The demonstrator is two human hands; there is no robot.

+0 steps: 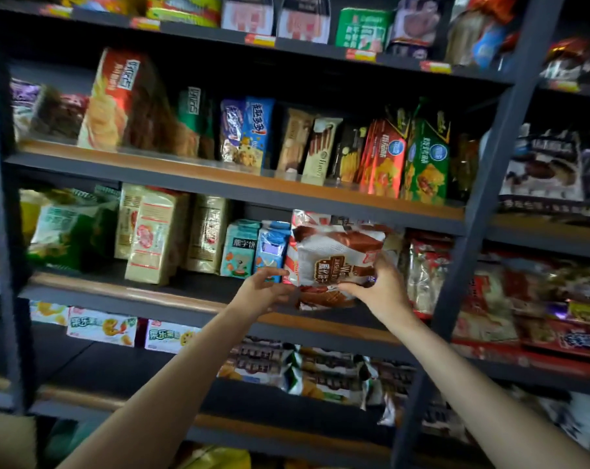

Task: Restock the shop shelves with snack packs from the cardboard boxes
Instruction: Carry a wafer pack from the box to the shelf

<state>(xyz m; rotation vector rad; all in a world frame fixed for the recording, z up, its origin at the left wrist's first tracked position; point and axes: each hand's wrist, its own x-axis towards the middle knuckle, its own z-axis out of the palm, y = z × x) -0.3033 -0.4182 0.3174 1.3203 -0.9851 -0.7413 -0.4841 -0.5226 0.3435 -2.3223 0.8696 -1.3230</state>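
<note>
— As both arms reach up to the stocked shelf [192, 297], where does the white-and-brown snack pack [337, 262] sit?

— At the shelf's front edge, upright, its long axis close to vertical; it stands between a blue pack [269, 247] on its left and red packs [428, 269] on its right, its lower end on or just above the wooden board, which of the two I cannot tell.

— And the hands?

— The right hand [379, 287] grasps the pack at its lower right corner, thumb up the side, fingers curled under and across the face; the left hand [264, 289] is released, fingers loosely spread, tips touching or just beside the pack's lower left edge; contact there is not clear.

— Which hand matters for what comes next?

— The right, by my reading; it alone carries the pack, and the slot lies straight ahead of it, deeper into the shelf; a push along the shelf's depth, pack kept upright, would seat it; the left seems placed to steady the near edge or hold the blue pack aside.

— Any risk?

— A tight gap; the soft bag may snag its neighbours or tip forward.
</note>
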